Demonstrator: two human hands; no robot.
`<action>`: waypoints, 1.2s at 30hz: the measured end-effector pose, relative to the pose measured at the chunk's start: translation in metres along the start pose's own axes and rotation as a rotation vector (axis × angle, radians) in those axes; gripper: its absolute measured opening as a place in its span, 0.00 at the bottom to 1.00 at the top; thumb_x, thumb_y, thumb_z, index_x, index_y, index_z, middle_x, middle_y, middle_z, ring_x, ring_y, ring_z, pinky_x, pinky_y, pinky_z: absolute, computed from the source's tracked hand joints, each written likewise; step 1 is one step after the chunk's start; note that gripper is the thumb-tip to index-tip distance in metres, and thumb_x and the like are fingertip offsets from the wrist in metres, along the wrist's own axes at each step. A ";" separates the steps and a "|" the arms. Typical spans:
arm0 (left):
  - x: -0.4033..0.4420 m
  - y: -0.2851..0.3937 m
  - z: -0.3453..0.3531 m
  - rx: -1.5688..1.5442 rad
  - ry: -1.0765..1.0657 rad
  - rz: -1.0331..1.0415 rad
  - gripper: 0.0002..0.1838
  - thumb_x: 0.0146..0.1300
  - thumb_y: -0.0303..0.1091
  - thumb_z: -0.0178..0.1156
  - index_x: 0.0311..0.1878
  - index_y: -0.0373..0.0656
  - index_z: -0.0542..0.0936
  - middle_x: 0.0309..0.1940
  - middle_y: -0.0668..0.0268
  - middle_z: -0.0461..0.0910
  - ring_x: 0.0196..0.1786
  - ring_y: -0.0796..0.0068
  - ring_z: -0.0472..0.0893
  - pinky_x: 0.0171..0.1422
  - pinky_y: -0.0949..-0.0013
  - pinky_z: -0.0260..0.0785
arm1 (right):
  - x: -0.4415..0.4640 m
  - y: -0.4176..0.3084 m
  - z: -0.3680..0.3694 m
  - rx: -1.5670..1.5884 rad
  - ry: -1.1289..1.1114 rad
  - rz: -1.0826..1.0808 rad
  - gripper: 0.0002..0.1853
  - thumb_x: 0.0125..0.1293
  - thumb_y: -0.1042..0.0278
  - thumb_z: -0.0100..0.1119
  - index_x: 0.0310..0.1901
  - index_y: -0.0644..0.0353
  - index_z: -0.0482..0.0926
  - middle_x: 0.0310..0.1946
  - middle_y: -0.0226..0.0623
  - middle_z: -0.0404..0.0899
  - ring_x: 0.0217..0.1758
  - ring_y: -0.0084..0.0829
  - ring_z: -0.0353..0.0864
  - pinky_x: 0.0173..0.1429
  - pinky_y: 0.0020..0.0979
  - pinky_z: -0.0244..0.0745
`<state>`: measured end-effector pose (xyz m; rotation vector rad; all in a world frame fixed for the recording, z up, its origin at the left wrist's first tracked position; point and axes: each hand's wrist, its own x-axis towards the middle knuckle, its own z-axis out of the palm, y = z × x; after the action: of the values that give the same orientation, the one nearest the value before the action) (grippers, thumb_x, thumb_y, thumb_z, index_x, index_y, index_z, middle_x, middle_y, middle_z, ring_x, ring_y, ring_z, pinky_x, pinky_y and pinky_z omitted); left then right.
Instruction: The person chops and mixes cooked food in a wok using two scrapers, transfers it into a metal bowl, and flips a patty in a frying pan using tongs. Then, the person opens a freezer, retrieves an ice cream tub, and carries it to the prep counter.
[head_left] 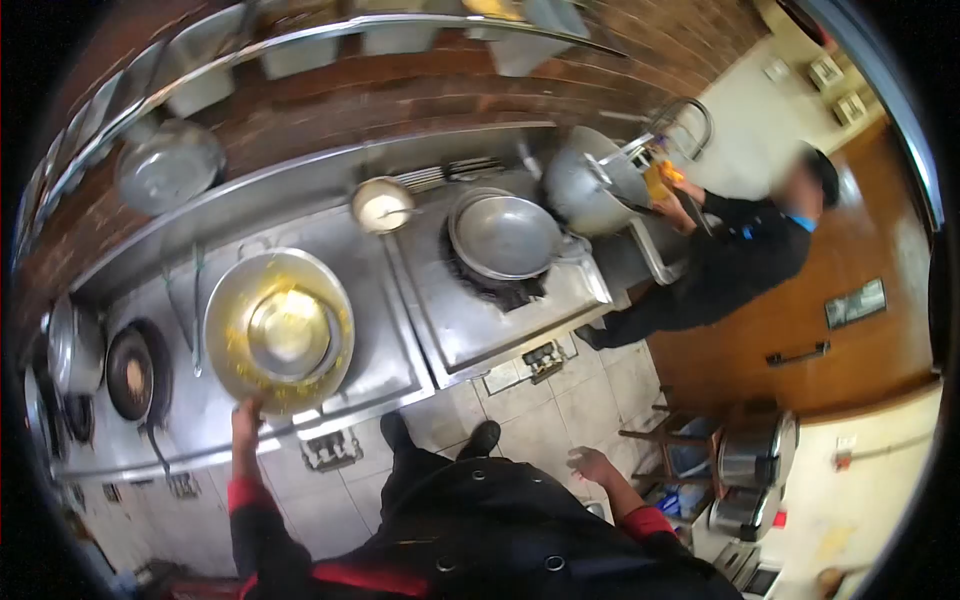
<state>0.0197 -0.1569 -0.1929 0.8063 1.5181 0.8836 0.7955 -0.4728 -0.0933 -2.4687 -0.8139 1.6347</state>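
A large metal pot stands on the steel stove top, with yellow bits smeared on its inner wall. Inside it rests a smaller shiny metal bowl. My left hand is closed at the pot's near rim, where a handle seems to be; the grip is partly hidden. Low over the tiled floor, away from the stove, my right hand holds nothing and has its fingers apart. To the right of the pot, a wide metal pan sits on a burner.
A small pot with white contents stands near the back. At left lie tongs and a black frying pan. A co-worker handles something yellow over a tall pot. Cookers stand at right.
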 end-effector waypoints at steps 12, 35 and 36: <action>-0.214 0.097 0.218 -0.194 0.033 -0.301 0.13 0.60 0.40 0.60 0.44 0.46 0.76 0.30 0.71 0.78 0.20 0.83 0.70 0.20 0.80 0.60 | 0.061 0.003 -0.046 0.031 -0.093 -0.232 0.20 0.67 0.59 0.63 0.58 0.56 0.79 0.38 0.40 0.87 0.34 0.30 0.88 0.33 0.32 0.82; -0.246 0.131 0.751 0.277 -0.514 -0.337 0.12 0.61 0.40 0.61 0.43 0.44 0.77 0.29 0.64 0.75 0.19 0.76 0.70 0.21 0.73 0.61 | 0.084 0.481 0.055 0.604 0.315 -0.484 0.18 0.73 0.64 0.54 0.62 0.55 0.74 0.50 0.45 0.84 0.46 0.44 0.86 0.43 0.49 0.83; -0.246 0.136 0.769 0.280 -0.545 -0.333 0.13 0.61 0.41 0.61 0.42 0.44 0.77 0.28 0.65 0.75 0.19 0.76 0.69 0.19 0.74 0.60 | 0.053 0.455 0.042 0.618 0.304 -0.359 0.18 0.72 0.65 0.56 0.62 0.54 0.73 0.50 0.42 0.84 0.43 0.41 0.85 0.40 0.46 0.82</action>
<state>0.8141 -0.2319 -0.0115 0.8738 1.2452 0.1776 0.9513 -0.8474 -0.3100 -1.9302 -0.5555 1.1268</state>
